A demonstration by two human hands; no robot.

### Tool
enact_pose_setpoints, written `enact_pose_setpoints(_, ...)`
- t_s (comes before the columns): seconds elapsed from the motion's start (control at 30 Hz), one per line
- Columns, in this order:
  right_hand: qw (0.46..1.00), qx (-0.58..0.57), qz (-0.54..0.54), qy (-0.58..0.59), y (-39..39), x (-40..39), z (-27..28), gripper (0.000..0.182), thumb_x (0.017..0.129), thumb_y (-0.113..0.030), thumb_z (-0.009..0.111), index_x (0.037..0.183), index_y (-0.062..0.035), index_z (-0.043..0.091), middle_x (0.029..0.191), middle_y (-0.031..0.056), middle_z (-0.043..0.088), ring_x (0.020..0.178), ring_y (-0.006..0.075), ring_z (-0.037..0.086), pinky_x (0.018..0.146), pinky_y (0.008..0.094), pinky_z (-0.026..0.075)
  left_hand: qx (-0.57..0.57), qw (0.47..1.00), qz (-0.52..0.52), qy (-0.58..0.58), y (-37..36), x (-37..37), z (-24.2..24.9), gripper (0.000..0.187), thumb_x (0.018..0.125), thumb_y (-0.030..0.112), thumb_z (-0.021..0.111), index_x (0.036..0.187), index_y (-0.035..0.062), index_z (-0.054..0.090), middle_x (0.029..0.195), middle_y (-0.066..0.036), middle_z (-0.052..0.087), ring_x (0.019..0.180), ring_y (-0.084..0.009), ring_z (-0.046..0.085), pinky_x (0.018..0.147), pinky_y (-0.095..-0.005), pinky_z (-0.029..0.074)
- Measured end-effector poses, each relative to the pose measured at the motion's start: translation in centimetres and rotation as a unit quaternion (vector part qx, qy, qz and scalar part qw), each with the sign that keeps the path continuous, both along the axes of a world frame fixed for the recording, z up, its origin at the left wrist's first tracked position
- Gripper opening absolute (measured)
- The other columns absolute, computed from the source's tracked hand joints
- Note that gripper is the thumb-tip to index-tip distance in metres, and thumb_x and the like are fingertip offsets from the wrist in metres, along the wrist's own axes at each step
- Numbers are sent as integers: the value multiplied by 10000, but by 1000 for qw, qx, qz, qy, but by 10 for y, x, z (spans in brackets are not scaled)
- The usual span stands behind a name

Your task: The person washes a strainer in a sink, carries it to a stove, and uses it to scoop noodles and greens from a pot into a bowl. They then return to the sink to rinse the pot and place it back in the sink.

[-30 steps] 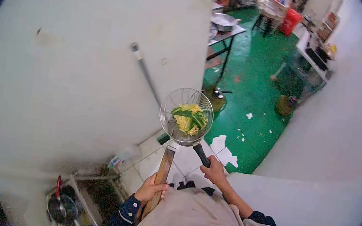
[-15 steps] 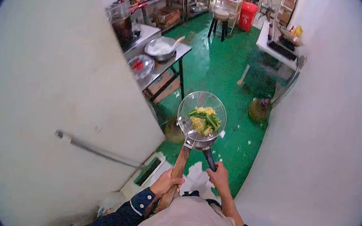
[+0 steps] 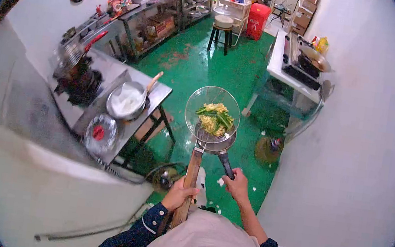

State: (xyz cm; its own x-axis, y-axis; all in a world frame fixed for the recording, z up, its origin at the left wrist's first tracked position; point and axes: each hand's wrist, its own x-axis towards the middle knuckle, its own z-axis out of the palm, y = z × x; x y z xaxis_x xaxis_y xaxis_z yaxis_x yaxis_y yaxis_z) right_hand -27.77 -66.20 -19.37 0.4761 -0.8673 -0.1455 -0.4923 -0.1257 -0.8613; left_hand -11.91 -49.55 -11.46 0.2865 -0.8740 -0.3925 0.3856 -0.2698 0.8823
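Observation:
My left hand (image 3: pixel 180 194) is wrapped round the long wooden handle (image 3: pixel 192 169) of a wire mesh strainer (image 3: pixel 193 111). Noodles with green vegetables (image 3: pixel 216 118) lie in the strainer. My right hand (image 3: pixel 238 185) grips the black handle (image 3: pixel 226 165) of a small pan (image 3: pixel 219 148), which is directly under the strainer's near side. The strainer covers much of the pan, so its contents cannot be made out.
At left, a metal table (image 3: pixel 159 90) holds a bowl of white stuff (image 3: pixel 126 100), a foil-like dish (image 3: pixel 101 134) and a burner. A gas bottle (image 3: pixel 268 149) stands by the right wall, below a stove table (image 3: pixel 276 64). Further back are a stool (image 3: pixel 223 25) and a red bin (image 3: pixel 258 21).
The view has moved forward past the wall edge on the left, showing more of the metal table and burner. Both hands keep hold of the strainer and pan.

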Motion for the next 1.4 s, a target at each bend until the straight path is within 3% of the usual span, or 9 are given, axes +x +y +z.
enact_pose_setpoints(0.1,999,40,-16,-3,-97,46,18,302,720,-154,682,894,-9,482,605,67,562,455,134,543,425,287,441,26,994,-22,-105,-103,52,17,395,776,85,640,1089,1,413,741,-46,525,575,-122,539,496,-266,486)
enact_pose_setpoints(0.13,999,33,-27,1,-120,60,28,291,727,-146,679,895,-11,484,592,63,556,455,130,542,422,287,440,11,1000,-17,3,-129,71,6,402,769,82,651,1081,3,411,746,-51,527,572,-124,540,495,-270,492)
enact_pose_setpoints(0.23,997,66,-19,29,-207,106,46,423,713,-258,693,991,-5,499,712,120,627,503,200,596,511,331,478,8,1000,4,12,-216,118,17,412,760,69,656,1082,1,408,750,-53,529,572,-127,539,493,-273,495)
enact_pose_setpoints(0.4,997,70,-33,-5,-325,202,45,392,730,-228,682,991,-7,492,679,103,616,490,188,592,481,327,477,21,1000,-4,0,-327,206,24,390,765,63,647,1080,13,423,767,-45,531,595,-118,536,486,-279,497)
enact_pose_setpoints(0.5,997,66,-19,-30,-407,262,34,379,728,-224,687,976,-10,497,675,102,613,492,185,591,474,326,474,-13,1000,-6,-6,-405,259,18,385,756,171,681,1024,21,449,704,-44,525,544,-122,543,476,-274,475)
enact_pose_setpoints(0.6,998,61,7,-4,-482,325,31,372,726,-222,689,962,-4,502,687,113,610,496,183,590,471,326,476,19,1000,13,7,-466,307,11,366,759,94,664,1040,22,440,734,-38,523,564,-115,533,470,-267,484)
enact_pose_setpoints(0.7,997,36,46,-56,-561,396,29,249,738,-110,677,856,-21,478,599,52,550,439,113,516,387,268,416,-3,999,48,22,-537,365,6,333,768,95,660,1011,26,445,726,-42,522,557,-116,536,467,-262,480)
enact_pose_setpoints(1.1,983,35,176,-35,-750,739,36,220,744,-110,662,848,-10,495,580,52,553,428,120,534,391,274,430,-28,984,175,14,-706,674,4,324,767,92,655,993,28,433,699,-40,526,528,-124,533,480,-270,487)
enact_pose_setpoints(1.4,982,47,172,-67,-877,992,89,330,737,-197,695,927,-8,503,615,84,588,444,153,560,437,300,441,-34,979,201,-10,-828,912,79,321,761,111,673,966,44,435,724,-28,510,567,-111,533,481,-264,490)
